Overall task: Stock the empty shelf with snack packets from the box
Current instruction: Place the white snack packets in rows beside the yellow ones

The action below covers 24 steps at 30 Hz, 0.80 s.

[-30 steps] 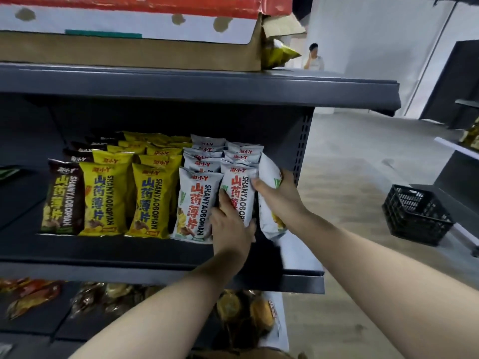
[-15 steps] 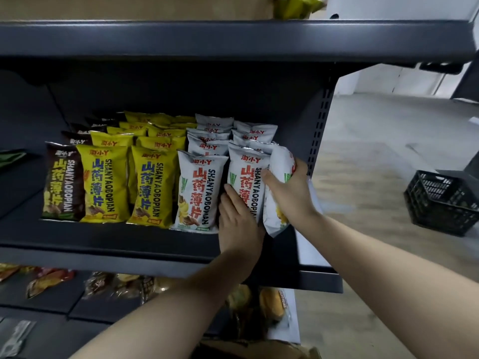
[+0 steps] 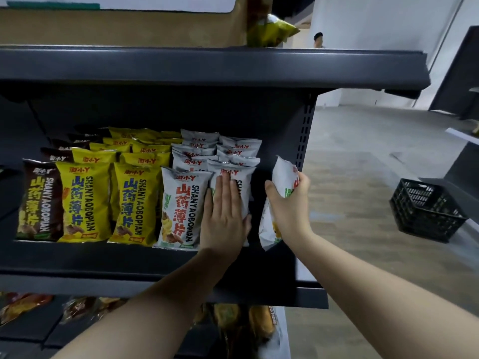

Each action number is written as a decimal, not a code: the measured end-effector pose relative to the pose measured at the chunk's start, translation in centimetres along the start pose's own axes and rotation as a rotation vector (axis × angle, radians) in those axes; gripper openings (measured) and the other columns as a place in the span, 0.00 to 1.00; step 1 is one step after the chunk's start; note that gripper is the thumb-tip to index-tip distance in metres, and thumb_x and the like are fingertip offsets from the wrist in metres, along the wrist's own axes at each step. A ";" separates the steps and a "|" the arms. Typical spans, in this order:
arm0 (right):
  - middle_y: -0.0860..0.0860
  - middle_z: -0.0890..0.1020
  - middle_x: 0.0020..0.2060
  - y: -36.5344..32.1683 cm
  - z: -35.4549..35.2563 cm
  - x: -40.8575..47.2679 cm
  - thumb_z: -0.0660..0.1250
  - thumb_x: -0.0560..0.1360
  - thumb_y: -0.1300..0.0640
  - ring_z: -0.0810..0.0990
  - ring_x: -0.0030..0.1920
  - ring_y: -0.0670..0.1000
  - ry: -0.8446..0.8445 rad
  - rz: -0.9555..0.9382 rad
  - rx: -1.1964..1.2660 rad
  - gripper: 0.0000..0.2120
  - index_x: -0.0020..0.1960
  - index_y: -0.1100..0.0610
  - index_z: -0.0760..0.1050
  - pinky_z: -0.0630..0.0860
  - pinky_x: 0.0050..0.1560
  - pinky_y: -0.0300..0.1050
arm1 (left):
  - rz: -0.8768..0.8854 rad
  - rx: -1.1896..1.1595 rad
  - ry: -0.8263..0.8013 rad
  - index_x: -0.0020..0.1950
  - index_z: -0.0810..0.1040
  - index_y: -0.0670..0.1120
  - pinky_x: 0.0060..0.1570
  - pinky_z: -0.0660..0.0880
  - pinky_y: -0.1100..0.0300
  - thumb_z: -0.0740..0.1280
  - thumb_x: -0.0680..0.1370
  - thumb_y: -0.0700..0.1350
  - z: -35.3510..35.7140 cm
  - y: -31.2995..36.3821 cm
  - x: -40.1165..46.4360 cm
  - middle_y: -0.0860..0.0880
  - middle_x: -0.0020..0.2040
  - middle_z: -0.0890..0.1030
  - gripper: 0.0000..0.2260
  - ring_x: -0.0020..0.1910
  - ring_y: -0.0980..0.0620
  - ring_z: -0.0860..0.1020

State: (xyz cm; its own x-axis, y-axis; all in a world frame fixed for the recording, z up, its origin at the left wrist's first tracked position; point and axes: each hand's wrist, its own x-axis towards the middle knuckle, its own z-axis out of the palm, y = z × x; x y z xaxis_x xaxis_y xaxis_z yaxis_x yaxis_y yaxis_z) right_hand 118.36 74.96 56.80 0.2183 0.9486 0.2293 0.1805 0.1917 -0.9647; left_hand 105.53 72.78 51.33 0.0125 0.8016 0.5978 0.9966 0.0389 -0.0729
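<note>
The dark grey shelf [image 3: 108,265] holds rows of upright snack packets: brown ones [image 3: 39,200] at the left, yellow ones [image 3: 83,200] in the middle, white ones [image 3: 181,203] at the right. My left hand [image 3: 224,216] lies flat with straight fingers against the front white packet [image 3: 242,177] of the rightmost row. My right hand [image 3: 289,206] grips a separate white packet [image 3: 283,177], held upright just right of that row, with a dark gap between them. The cardboard box [image 3: 124,24] stands on the shelf above, with a yellow packet [image 3: 269,31] poking out at its right end.
A black plastic crate [image 3: 427,211] stands on the floor at the right. The lower shelf holds more packets [image 3: 23,307]. A perforated upright [image 3: 304,136] bounds the shelf's right end. Another dark shelf unit [image 3: 456,81] is at the far right, and a person [image 3: 318,39] stands far off.
My right hand has drawn its white packet to the right, away from the row, opening a gap. My left hand has slid up and flattened on the front white packet.
</note>
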 end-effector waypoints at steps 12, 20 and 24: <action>0.52 0.67 0.70 -0.8 -1.6 1.7 0.70 0.72 0.44 0.72 0.65 0.53 -0.167 0.128 0.093 0.40 0.75 0.54 0.52 0.71 0.61 0.46 | 0.056 -0.520 -0.130 0.76 0.47 0.40 0.67 0.67 0.49 0.54 0.75 0.60 -5.3 5.9 -2.1 0.42 0.75 0.60 0.37 0.70 0.44 0.67; 0.48 0.84 0.51 -2.1 -4.6 5.2 0.73 0.71 0.51 0.80 0.57 0.51 -0.742 0.211 -0.044 0.12 0.53 0.50 0.76 0.72 0.63 0.50 | -0.287 -1.316 -0.327 0.74 0.52 0.51 0.66 0.69 0.55 0.70 0.71 0.37 -2.9 6.5 1.2 0.54 0.67 0.70 0.38 0.67 0.54 0.70; 0.46 0.84 0.50 -1.6 -5.8 7.5 0.73 0.72 0.52 0.79 0.54 0.47 -0.812 0.303 -0.210 0.12 0.54 0.50 0.78 0.73 0.50 0.43 | -0.314 -1.418 -0.402 0.70 0.60 0.53 0.65 0.71 0.51 0.70 0.70 0.34 -0.5 6.0 2.0 0.53 0.61 0.75 0.34 0.62 0.54 0.74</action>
State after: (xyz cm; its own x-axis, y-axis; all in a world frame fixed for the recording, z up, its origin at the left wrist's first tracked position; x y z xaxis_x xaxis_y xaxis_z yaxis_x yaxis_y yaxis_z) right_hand 125.25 80.32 60.82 -0.4473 0.8522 -0.2713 0.4151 -0.0709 -0.9070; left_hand 111.61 74.31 52.45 0.0010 0.9850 0.1726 0.2081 -0.1690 0.9634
